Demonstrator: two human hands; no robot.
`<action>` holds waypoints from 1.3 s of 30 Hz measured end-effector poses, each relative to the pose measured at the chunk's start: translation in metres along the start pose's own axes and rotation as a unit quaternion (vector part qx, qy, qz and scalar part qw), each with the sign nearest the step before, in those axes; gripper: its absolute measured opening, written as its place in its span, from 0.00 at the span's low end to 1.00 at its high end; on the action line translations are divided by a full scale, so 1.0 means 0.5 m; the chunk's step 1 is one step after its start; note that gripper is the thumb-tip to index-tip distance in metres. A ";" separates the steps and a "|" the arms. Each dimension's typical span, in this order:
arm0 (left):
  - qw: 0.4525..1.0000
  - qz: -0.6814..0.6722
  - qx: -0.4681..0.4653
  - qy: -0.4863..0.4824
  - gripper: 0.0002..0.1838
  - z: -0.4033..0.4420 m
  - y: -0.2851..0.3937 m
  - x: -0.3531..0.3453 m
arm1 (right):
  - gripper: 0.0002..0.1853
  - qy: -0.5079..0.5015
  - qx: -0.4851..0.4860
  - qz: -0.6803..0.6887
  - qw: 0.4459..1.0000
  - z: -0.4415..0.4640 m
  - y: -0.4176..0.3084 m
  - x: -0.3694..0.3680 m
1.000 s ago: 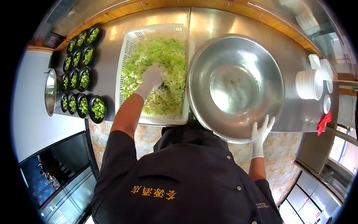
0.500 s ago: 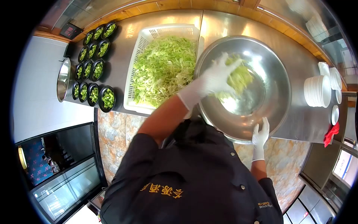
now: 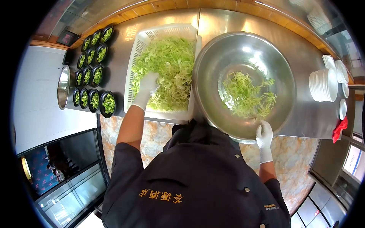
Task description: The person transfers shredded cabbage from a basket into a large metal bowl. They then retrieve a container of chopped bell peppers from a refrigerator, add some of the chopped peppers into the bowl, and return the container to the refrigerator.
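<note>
A white plastic basket (image 3: 128, 86) holds a heap of shredded green vegetable (image 3: 167, 62). My left hand (image 3: 149, 85), in a white glove, is over the near left part of that heap. Motion blurs its fingers, so their grip is unclear. To the right stands a large metal bowl (image 3: 207, 89) with loose green shreds (image 3: 243, 93) on its bottom. Gloved as well, my right hand (image 3: 264, 136) grips the bowl's near right rim, its fingertips over the inner wall.
Several small black bowls (image 3: 108, 104) of chopped greens stand in rows at the left, beside another metal bowl (image 3: 64, 89). On the right are stacked white plates (image 3: 321, 85) and a red cloth (image 3: 339, 130). A wooden ledge (image 3: 224, 5) runs along the counter's back.
My left hand has moved left from the metal bowl to the basket. The shreds it was releasing now lie in the bowl. My right hand stays at the rim.
</note>
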State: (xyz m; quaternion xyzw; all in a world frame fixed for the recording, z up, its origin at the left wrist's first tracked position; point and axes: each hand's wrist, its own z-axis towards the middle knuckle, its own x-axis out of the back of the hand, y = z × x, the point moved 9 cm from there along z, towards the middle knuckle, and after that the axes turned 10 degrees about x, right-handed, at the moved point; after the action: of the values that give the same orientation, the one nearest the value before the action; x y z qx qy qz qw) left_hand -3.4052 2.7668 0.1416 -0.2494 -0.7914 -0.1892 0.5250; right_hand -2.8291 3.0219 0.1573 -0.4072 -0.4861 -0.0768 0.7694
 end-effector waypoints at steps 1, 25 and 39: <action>0.998 -0.026 -0.020 0.051 0.21 0.000 -0.003 0.037 | 0.13 0.000 0.003 -0.011 1.000 0.004 0.006 0.001; 0.996 -0.020 0.067 -0.051 0.81 0.269 0.006 0.149 | 0.06 -0.039 0.026 -0.070 0.996 0.009 0.004 -0.024; 0.997 -0.012 0.065 -0.030 0.51 0.427 -0.040 -0.023 | 0.30 0.360 -0.307 0.093 0.876 -0.077 0.176 0.063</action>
State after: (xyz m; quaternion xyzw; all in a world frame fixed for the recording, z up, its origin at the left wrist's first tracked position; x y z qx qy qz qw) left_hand -3.5706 2.8683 0.0495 -0.2107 -0.8205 -0.1366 0.5136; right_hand -2.7415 3.0614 0.1266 -0.6105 -0.0868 -0.2912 0.7314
